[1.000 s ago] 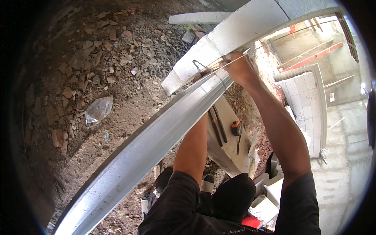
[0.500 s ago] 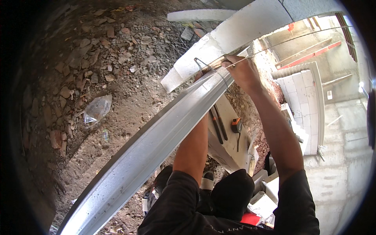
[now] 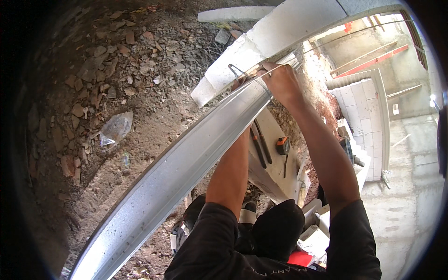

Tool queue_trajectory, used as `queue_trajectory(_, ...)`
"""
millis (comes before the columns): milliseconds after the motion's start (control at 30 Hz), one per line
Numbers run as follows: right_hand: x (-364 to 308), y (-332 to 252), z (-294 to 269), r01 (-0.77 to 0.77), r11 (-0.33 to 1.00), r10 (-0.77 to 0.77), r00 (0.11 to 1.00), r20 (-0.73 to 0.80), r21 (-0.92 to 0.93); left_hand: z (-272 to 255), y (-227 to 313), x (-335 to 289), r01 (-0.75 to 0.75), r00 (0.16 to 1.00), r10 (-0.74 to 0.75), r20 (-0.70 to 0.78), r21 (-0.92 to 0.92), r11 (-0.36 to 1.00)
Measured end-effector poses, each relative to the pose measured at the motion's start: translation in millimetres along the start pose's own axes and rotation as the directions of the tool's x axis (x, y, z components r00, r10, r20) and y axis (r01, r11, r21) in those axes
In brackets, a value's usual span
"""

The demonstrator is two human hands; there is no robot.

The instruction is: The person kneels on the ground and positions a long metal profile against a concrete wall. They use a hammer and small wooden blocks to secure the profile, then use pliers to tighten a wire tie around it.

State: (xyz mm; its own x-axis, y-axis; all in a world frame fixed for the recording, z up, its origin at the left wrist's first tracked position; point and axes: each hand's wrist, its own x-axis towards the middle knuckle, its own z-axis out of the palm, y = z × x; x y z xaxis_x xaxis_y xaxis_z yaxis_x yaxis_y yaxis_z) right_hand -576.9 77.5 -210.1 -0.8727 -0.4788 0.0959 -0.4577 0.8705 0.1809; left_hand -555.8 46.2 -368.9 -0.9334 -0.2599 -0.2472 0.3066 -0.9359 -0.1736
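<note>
A long silvery metal channel (image 3: 179, 151) runs diagonally from the lower left up to the pale block wall. My right hand (image 3: 282, 84) is at its upper end, fingers closed in a pinch on a thin cord (image 3: 322, 46) that stretches away to the upper right. Beside these fingers, a bent dark wire (image 3: 234, 70) loops over the channel. My left arm passes beneath the channel; only a bit of my left hand (image 3: 238, 84) shows at the far edge, its fingers hidden.
Pliers-like black handles (image 3: 260, 145) and an orange-black tape measure (image 3: 283, 145) lie on a pale block (image 3: 275, 175) below the channel. Rubble (image 3: 112, 70) and a clear plastic bag (image 3: 115, 128) cover ground at left. The block wall (image 3: 298, 23) curves across the top.
My right hand has shifted slightly up and left along the cord, with the wrist turning and the forearm swinging left. The channel's lower part has moved slightly; my left hand stays mostly hidden.
</note>
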Motion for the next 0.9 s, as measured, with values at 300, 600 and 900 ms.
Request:
queue_trajectory(300, 1.4, -1.7, 6.6, -0.029, 0.997, 0.029, 1.0, -0.001, 0.074, 2.8, 1.8, 1.2, -0.005, 1.0, 0.005, -0.003, -0.01, 1.0)
queue_trajectory(600, 0.2, -2.3, 14.4, -0.086, 0.996, 0.086, 0.996, -0.001, 0.033, 10.3, -1.3, 1.7, 0.01, 1.0, -0.01, 0.006, -0.033, 0.999)
queue_trajectory(900, -3.0, -8.8, 8.9, -0.076, 0.987, 0.082, 0.996, -0.041, 0.141, 19.0, -11.3, 10.7, 0.03, 0.999, -0.028, 0.026, -0.071, 0.997)
